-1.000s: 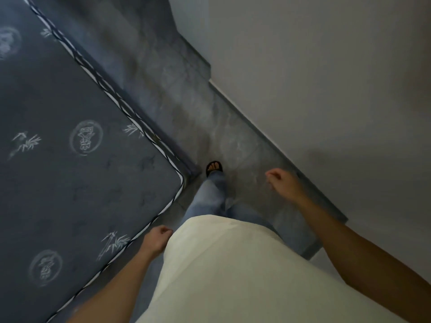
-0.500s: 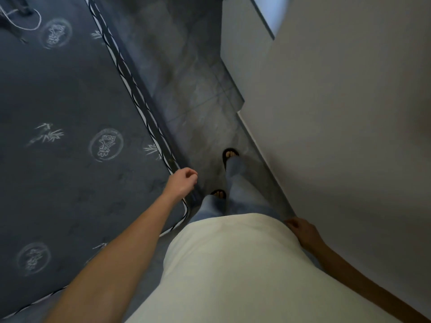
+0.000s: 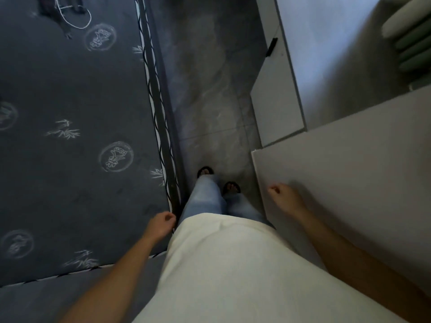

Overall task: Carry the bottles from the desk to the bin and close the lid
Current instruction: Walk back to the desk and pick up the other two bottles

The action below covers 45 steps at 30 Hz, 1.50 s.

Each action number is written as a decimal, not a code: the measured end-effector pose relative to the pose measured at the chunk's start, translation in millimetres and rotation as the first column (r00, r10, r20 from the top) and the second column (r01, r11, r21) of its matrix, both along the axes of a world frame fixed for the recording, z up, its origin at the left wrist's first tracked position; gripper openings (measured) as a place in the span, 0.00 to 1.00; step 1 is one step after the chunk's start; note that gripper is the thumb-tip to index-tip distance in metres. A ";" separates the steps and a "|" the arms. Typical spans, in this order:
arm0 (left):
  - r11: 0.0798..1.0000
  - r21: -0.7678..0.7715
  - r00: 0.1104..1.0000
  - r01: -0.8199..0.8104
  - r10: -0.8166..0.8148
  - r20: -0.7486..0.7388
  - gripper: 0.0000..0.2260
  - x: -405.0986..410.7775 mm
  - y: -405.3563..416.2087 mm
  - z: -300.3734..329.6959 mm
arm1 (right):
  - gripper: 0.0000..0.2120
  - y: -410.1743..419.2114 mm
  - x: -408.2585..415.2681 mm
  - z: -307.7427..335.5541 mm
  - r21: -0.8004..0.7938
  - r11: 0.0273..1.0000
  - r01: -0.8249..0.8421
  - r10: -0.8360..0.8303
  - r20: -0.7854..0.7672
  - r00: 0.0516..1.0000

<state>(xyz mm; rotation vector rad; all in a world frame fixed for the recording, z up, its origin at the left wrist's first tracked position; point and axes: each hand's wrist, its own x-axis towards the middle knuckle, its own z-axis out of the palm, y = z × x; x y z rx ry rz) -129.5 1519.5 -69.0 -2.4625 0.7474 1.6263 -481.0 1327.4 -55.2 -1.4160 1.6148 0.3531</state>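
Observation:
No bottle, desk or bin shows in the head view. My left hand [image 3: 161, 226] hangs by my hip at the edge of the mattress, its fingers loosely curled with nothing in them. My right hand [image 3: 281, 194] swings out in front of the white wall, its fingers curled in too and holding nothing. Below me are my pale shirt, jeans and two feet in dark sandals on the grey tiled floor [image 3: 210, 108].
A dark grey patterned mattress [image 3: 70, 136] fills the left, with a white cord [image 3: 77, 17] lying at its far end. A white wall [image 3: 349, 171] and a white cabinet door [image 3: 272, 96] line the right. A narrow strip of floor runs ahead between them.
I have walked forward along the gap. My left hand dropped back to my hip and my right hand swung forward. The cabinet door and the cord came into view.

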 end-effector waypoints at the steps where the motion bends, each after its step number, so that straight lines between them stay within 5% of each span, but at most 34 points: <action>1: 1.000 0.020 1.000 -0.012 0.012 -0.002 0.11 4.5 0.3 -0.8 | 0.10 -22.8 14.9 1.9 -0.018 1.000 -0.006 0.007 0.023 1.000; 10: 0.986 0.127 0.992 -0.112 0.118 -0.039 0.11 76.9 -76.8 -4.5 | 0.12 -170.0 113.8 4.7 -0.029 0.995 -0.097 0.098 0.019 0.995; 18: 0.959 -0.076 0.960 -0.271 0.265 -0.086 0.09 154.8 -281.7 5.1 | 0.10 -220.5 133.4 0.5 0.108 0.994 -0.017 0.024 -0.064 0.998; 29: 0.970 -0.243 0.998 0.024 -0.036 -0.042 0.09 210.0 -527.0 6.9 | 0.12 -326.0 150.1 -9.9 0.180 0.974 0.140 -0.110 -0.170 0.979; 45: 0.981 0.082 0.984 0.177 -0.176 -0.016 0.11 313.4 -589.8 11.1 | 0.13 -632.7 310.5 -1.5 -0.057 0.997 -0.058 0.060 0.029 0.998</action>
